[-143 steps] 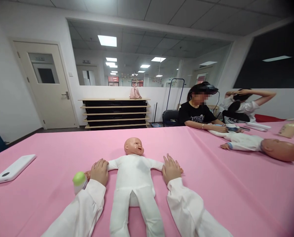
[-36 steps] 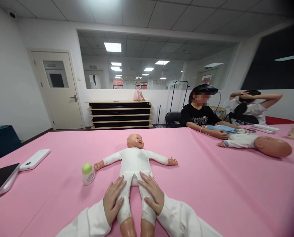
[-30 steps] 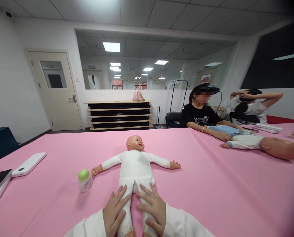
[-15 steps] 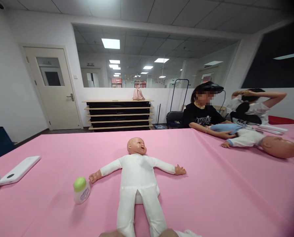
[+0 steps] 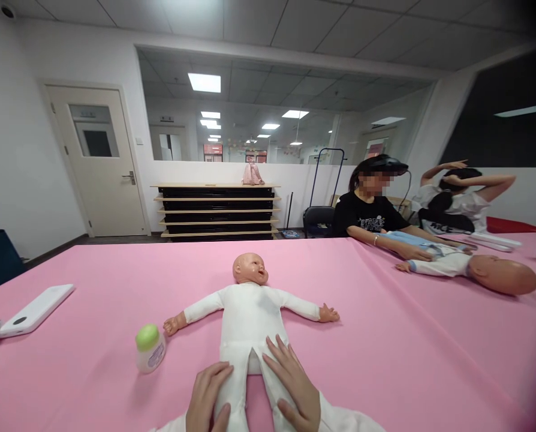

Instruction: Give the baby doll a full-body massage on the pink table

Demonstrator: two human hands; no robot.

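A baby doll (image 5: 252, 312) in a white cloth body lies on its back on the pink tablecloth (image 5: 115, 282), arms spread and head farthest from me. My left hand (image 5: 207, 393) rests along the outer side of the doll's leg on the left, fingers together but stretched out. On the other leg lies my right hand (image 5: 292, 381), fingers extended, their tips near the doll's hip. Neither hand grips anything. Beside the doll's hand on the left stands a small jar (image 5: 150, 349) with a green lid.
White devices (image 5: 36, 309) lie at the table's left edge. At the right, a person (image 5: 369, 204) in a black shirt handles another doll (image 5: 502, 273). Behind sits a second person (image 5: 457, 198) with raised arms. Stacked boards (image 5: 216, 207) stand by the back wall.
Both my hands have come up from the bottom edge onto the doll's legs. The person in black has moved their hands on the other doll, which has shifted slightly left.
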